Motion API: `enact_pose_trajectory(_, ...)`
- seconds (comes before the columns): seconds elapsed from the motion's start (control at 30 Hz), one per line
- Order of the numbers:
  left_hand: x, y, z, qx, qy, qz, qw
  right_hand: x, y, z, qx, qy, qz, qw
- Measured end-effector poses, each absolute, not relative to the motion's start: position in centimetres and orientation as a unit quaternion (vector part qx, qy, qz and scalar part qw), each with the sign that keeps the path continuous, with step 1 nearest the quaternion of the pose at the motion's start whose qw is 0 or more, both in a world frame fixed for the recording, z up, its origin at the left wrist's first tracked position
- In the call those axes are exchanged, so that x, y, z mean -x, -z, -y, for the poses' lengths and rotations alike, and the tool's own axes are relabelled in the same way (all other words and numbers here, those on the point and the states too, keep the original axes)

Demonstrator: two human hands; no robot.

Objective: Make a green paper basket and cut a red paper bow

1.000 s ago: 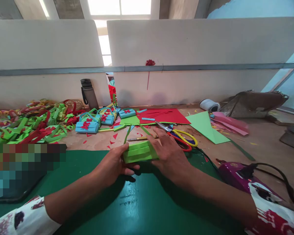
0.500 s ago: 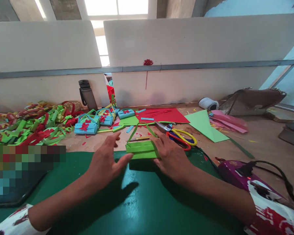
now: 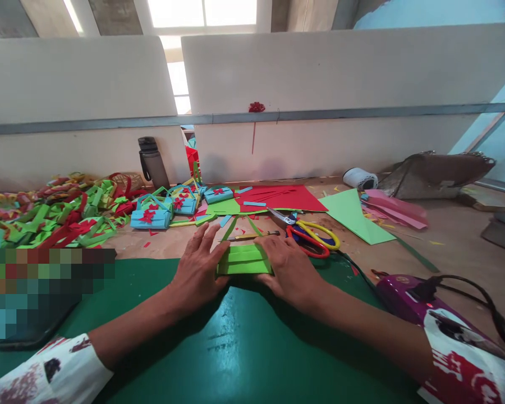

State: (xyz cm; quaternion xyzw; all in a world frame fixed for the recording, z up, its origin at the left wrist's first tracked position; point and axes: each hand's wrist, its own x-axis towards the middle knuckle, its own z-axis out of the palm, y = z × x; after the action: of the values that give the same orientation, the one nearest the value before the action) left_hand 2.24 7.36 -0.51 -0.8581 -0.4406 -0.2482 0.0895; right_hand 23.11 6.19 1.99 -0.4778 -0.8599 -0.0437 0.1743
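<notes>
Between my hands is a small green paper handbag (image 3: 244,260) with thin strip handles standing up at its far side. My left hand (image 3: 202,259) grips its left end, the thumb low on the near side. At the other end my right hand (image 3: 288,262) is closed on it in the same way. The bag is just above the green mat (image 3: 185,359). Scissors (image 3: 315,235) with red and yellow handles lie beyond my right hand. Behind the bag rests a thin brown-and-black tool (image 3: 256,234), its kind unclear.
Blue paper handbags (image 3: 151,217) with red flowers stand at the back left, beside a heap of paper strips (image 3: 67,213). Red card (image 3: 286,197) and a light green sheet (image 3: 356,216) lie behind the scissors. A purple power strip (image 3: 398,292) with cables is at right.
My left hand, open and apart from the bag before, has moved right and closed on its left end. My right hand keeps its hold. The view has shifted slightly.
</notes>
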Motion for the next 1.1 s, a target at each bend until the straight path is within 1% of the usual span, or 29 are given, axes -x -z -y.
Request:
enact_pose_trajectory(0.2, -2.5, 0.9, -7.2, 0.857, 0.252, 0.446, 0.052, -23.2, -1.8, -6.2, 0.476, 0.035, 0.862, 0.174)
enact_pose_trajectory(0.5, -1.7, 1.1, -7.2, 0.861, 0.249, 0.437, 0.074, -23.9, -1.8, -6.3, 0.475, 0.042, 0.862, 0.172)
enact_pose_trajectory(0.63, -1.4, 1.2, -7.3, 0.863, 0.247, 0.435, 0.073, -24.4, -1.6, -6.4, 0.485, 0.048, 0.859, 0.157)
enact_pose_trajectory(0.9, -1.3, 1.3, -7.5, 0.862, 0.265, 0.432, 0.025, -23.9, -1.2, -6.9, 0.485, 0.073, 0.861, 0.138)
enact_pose_trajectory(1.1, -1.3, 1.4, -8.1, 0.863, 0.247, 0.440, -0.012, -23.9, -0.8, -6.6, 0.491, 0.109, 0.850, 0.158)
